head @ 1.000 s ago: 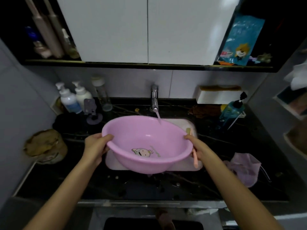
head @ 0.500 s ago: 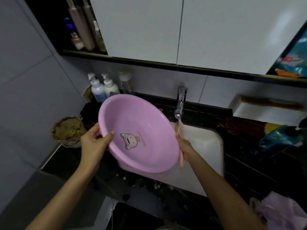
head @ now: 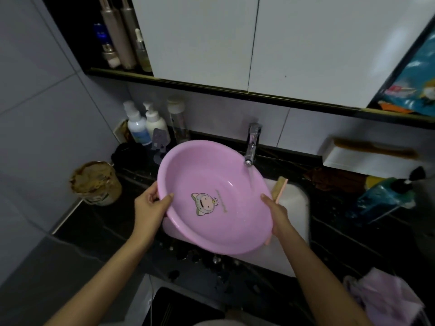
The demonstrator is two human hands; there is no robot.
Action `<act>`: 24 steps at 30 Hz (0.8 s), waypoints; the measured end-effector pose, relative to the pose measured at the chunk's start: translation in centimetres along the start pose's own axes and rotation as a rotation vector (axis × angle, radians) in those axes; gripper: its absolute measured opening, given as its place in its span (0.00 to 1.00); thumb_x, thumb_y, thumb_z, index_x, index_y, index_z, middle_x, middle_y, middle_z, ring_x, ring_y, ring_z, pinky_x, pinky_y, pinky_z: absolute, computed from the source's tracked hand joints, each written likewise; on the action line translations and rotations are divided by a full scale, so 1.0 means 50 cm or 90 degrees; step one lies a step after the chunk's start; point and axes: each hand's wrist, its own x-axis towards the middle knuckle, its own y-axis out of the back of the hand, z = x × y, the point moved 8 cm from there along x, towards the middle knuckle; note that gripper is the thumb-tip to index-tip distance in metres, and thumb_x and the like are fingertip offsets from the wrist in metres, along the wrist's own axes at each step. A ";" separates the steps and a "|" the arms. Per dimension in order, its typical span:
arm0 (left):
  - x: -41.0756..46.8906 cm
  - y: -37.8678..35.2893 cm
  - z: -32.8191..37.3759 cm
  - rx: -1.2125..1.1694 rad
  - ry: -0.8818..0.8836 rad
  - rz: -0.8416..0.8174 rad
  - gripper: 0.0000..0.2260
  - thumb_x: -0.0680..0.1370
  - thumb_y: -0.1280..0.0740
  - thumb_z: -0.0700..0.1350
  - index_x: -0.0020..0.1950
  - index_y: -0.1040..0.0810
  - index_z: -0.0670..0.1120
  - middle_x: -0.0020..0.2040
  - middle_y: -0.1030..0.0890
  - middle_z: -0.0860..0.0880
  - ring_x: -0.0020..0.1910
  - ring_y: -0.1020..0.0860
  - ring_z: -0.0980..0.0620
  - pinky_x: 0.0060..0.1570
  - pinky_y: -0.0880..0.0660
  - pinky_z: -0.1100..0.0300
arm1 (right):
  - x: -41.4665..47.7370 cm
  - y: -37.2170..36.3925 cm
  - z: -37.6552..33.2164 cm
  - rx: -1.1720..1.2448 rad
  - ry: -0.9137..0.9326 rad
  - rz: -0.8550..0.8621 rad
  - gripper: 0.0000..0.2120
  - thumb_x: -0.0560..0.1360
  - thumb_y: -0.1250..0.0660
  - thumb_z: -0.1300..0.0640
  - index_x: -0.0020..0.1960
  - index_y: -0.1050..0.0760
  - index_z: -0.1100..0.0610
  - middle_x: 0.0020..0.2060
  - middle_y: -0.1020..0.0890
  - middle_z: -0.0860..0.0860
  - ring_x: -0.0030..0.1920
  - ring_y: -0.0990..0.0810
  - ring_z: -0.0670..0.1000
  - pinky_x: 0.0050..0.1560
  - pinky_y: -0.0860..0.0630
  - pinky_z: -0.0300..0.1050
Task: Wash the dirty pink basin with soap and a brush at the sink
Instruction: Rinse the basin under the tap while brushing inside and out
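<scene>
Dark counter (head: 94,222), sink (head: 294,208) half hidden by pink basin (head: 211,175), left hand (head: 150,208) and right hand (head: 276,215) gripping rim

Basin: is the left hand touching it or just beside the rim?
Touching. The head view shows the left hand gripping the basin at its left rim, thumb hooked over the inside, fingers behind the outside.

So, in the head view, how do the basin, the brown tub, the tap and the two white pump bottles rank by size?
1. basin, though it is nearest the camera
2. tub
3. left bottle and right bottle: alike, unranked
4. tap, slimmest
</scene>
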 end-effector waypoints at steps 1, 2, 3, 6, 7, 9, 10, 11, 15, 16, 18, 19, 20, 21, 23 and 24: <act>0.001 -0.004 -0.008 0.005 0.021 -0.002 0.15 0.73 0.32 0.33 0.57 0.22 0.47 0.48 0.18 0.48 0.47 0.19 0.50 0.46 0.21 0.58 | -0.007 0.017 -0.001 0.000 0.003 -0.003 0.24 0.69 0.26 0.58 0.61 0.26 0.67 0.53 0.19 0.59 0.50 0.21 0.59 0.49 0.23 0.47; 0.003 -0.007 -0.019 0.008 0.050 -0.003 0.13 0.73 0.33 0.33 0.53 0.21 0.48 0.46 0.18 0.47 0.45 0.20 0.49 0.45 0.21 0.57 | -0.016 0.031 -0.009 -0.017 0.011 0.002 0.22 0.70 0.27 0.60 0.60 0.26 0.68 0.52 0.19 0.60 0.49 0.21 0.59 0.50 0.23 0.48; 0.004 -0.014 -0.035 0.009 0.082 -0.010 0.11 0.74 0.34 0.33 0.48 0.21 0.48 0.44 0.19 0.47 0.44 0.21 0.48 0.43 0.22 0.58 | -0.028 0.054 -0.012 -0.029 0.017 0.022 0.20 0.70 0.29 0.62 0.59 0.25 0.68 0.51 0.19 0.61 0.47 0.20 0.59 0.50 0.23 0.49; 0.010 -0.037 -0.086 0.026 0.164 -0.034 0.10 0.74 0.35 0.33 0.40 0.22 0.48 0.38 0.21 0.45 0.42 0.23 0.45 0.36 0.25 0.59 | -0.076 0.112 -0.038 -0.041 0.059 0.071 0.14 0.71 0.33 0.67 0.56 0.26 0.66 0.45 0.20 0.59 0.40 0.21 0.56 0.42 0.21 0.46; 0.008 -0.052 -0.104 0.028 0.193 -0.053 0.10 0.74 0.36 0.33 0.39 0.23 0.47 0.37 0.22 0.45 0.43 0.24 0.46 0.34 0.25 0.60 | -0.101 0.135 -0.051 -0.038 0.078 0.093 0.13 0.72 0.34 0.67 0.56 0.26 0.64 0.43 0.20 0.58 0.40 0.21 0.55 0.39 0.22 0.44; 0.007 -0.078 -0.137 0.039 0.235 -0.089 0.10 0.75 0.37 0.32 0.38 0.23 0.46 0.36 0.23 0.45 0.42 0.25 0.46 0.30 0.24 0.62 | -0.148 0.166 -0.079 -0.036 0.114 0.134 0.11 0.73 0.35 0.67 0.55 0.26 0.62 0.41 0.21 0.55 0.41 0.22 0.54 0.38 0.24 0.42; 0.002 -0.099 -0.147 0.053 0.249 -0.116 0.09 0.75 0.37 0.32 0.39 0.23 0.44 0.37 0.23 0.45 0.41 0.25 0.46 0.30 0.24 0.62 | -0.173 0.186 -0.091 -0.035 0.145 0.154 0.10 0.74 0.36 0.67 0.55 0.26 0.61 0.41 0.22 0.54 0.42 0.22 0.54 0.37 0.25 0.41; 0.003 -0.104 -0.155 0.071 0.257 -0.125 0.08 0.75 0.38 0.32 0.42 0.22 0.43 0.40 0.23 0.44 0.39 0.25 0.47 0.31 0.24 0.61 | -0.184 0.185 -0.105 -0.035 0.173 0.158 0.10 0.74 0.37 0.67 0.55 0.26 0.61 0.40 0.22 0.53 0.42 0.22 0.53 0.36 0.25 0.40; -0.001 -0.183 -0.187 0.080 0.267 -0.205 0.15 0.75 0.38 0.32 0.61 0.24 0.39 0.51 0.22 0.42 0.43 0.24 0.47 0.39 0.25 0.58 | -0.266 0.226 -0.143 -0.037 0.302 0.239 0.12 0.74 0.38 0.68 0.56 0.26 0.60 0.41 0.22 0.51 0.42 0.22 0.50 0.34 0.27 0.37; 0.001 -0.202 -0.192 0.079 0.263 -0.224 0.17 0.75 0.38 0.32 0.63 0.25 0.38 0.53 0.22 0.41 0.46 0.24 0.46 0.43 0.25 0.57 | -0.285 0.232 -0.147 -0.041 0.327 0.267 0.12 0.74 0.38 0.68 0.56 0.27 0.59 0.41 0.22 0.51 0.41 0.23 0.48 0.34 0.28 0.37; 0.006 -0.236 -0.200 0.077 0.268 -0.256 0.18 0.75 0.39 0.33 0.65 0.26 0.39 0.58 0.22 0.40 0.50 0.25 0.46 0.48 0.25 0.55 | -0.320 0.242 -0.151 -0.037 0.382 0.316 0.12 0.74 0.38 0.67 0.55 0.28 0.57 0.42 0.23 0.49 0.40 0.24 0.45 0.35 0.29 0.36; 0.010 -0.256 -0.205 0.080 0.274 -0.274 0.19 0.76 0.39 0.33 0.66 0.27 0.39 0.59 0.23 0.40 0.50 0.25 0.46 0.49 0.26 0.55 | -0.336 0.247 -0.152 -0.038 0.407 0.336 0.12 0.74 0.38 0.67 0.55 0.29 0.56 0.42 0.23 0.48 0.40 0.24 0.44 0.37 0.29 0.35; 0.016 -0.265 -0.212 0.088 0.284 -0.282 0.19 0.76 0.40 0.34 0.68 0.29 0.39 0.61 0.24 0.40 0.52 0.25 0.45 0.50 0.26 0.54 | -0.349 0.241 -0.151 -0.044 0.426 0.345 0.12 0.75 0.38 0.66 0.55 0.29 0.55 0.42 0.23 0.46 0.41 0.24 0.41 0.38 0.29 0.34; 0.022 -0.284 -0.216 0.096 0.293 -0.303 0.21 0.76 0.40 0.34 0.70 0.33 0.38 0.63 0.26 0.41 0.56 0.25 0.44 0.52 0.26 0.54 | -0.361 0.241 -0.151 -0.050 0.445 0.360 0.11 0.75 0.37 0.65 0.55 0.30 0.54 0.42 0.24 0.44 0.42 0.25 0.39 0.39 0.29 0.33; 0.048 -0.317 -0.214 0.157 0.262 -0.348 0.25 0.77 0.39 0.35 0.73 0.38 0.38 0.69 0.31 0.40 0.64 0.28 0.42 0.61 0.28 0.52 | -0.382 0.234 -0.151 -0.050 0.474 0.387 0.11 0.76 0.37 0.64 0.56 0.30 0.54 0.43 0.24 0.41 0.42 0.25 0.38 0.38 0.29 0.28; 0.061 -0.339 -0.199 0.203 0.215 -0.359 0.25 0.76 0.38 0.35 0.74 0.39 0.38 0.71 0.33 0.40 0.67 0.30 0.42 0.65 0.31 0.51 | -0.392 0.232 -0.159 -0.063 0.496 0.394 0.10 0.76 0.37 0.63 0.56 0.31 0.53 0.43 0.25 0.40 0.42 0.25 0.37 0.37 0.29 0.25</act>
